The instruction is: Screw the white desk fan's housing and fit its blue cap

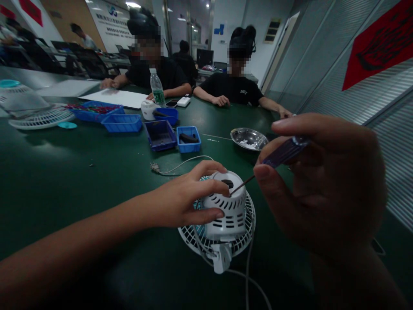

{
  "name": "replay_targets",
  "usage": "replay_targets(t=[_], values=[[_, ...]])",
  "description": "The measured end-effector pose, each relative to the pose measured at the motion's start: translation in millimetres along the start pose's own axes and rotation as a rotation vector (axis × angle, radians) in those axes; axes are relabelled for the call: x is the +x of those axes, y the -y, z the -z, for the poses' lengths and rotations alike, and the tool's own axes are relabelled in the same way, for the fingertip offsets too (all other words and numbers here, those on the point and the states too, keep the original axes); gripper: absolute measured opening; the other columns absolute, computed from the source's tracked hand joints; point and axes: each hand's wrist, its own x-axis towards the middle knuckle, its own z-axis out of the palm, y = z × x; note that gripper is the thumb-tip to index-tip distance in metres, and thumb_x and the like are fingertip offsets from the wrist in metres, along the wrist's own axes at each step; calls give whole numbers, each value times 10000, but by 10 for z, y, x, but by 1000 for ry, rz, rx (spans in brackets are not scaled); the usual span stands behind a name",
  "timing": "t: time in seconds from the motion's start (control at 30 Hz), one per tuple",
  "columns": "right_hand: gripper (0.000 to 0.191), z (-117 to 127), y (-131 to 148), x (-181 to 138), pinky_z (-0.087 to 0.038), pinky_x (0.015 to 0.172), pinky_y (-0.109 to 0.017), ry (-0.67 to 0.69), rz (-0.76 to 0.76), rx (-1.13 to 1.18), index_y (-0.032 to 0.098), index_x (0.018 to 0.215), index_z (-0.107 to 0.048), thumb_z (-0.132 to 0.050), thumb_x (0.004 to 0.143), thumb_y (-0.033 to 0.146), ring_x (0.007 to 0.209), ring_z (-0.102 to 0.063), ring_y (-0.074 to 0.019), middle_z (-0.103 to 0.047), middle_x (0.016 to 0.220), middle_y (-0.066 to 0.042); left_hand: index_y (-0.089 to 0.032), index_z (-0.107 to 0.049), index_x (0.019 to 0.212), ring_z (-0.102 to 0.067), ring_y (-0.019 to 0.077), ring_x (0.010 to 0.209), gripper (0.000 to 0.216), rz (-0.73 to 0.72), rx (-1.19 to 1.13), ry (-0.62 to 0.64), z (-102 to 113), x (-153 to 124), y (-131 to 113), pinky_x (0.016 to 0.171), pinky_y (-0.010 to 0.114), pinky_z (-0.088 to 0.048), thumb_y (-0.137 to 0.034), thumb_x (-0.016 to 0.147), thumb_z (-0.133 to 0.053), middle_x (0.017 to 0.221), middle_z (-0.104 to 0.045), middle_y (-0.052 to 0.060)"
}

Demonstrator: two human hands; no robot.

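Note:
A small white fan point(226, 215) lies face down on the dark green table point(80, 181), its vented motor housing pointing up. My left hand point(183, 198) wraps round the housing from the left, fingers closed on it. My right hand point(322, 181) is close to the camera and pinches a screwdriver with a purple handle point(284, 151). The thin shaft slants down to the left and its tip rests on the top of the housing. The fan's white cable point(180, 164) trails away across the table behind the fan.
Several blue bins point(160, 134) and a metal bowl point(249, 138) stand behind the fan. At far left lie a white fan grille point(40, 118) and other fan parts. A water bottle point(157, 88) stands further back. Two people sit across the table.

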Motion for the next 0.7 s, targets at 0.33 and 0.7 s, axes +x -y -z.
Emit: replay_targets(t=[0.33, 0.7], values=[[437, -3, -3, 1, -550, 707, -364, -12, -1, -12, 355, 1244, -523, -645, 913, 97, 873, -641, -153, -608, 1282, 21, -204, -488, 1292, -549, 260, 1291, 313, 47, 18, -52, 202, 23, 43, 1047, 400, -533, -349, 1023, -558, 1389, -508, 132], [481, 34, 50, 29, -554, 660, -376, -140, -28, 10, 342, 1226, -512, -646, 848, 77, 835, -682, -185, -665, 1140, -18, -192, -702, 1065, -697, 242, 785, 236, 785, 451, 504, 426, -29, 461, 602, 287, -451, -352, 923, -602, 978, -756, 110]])
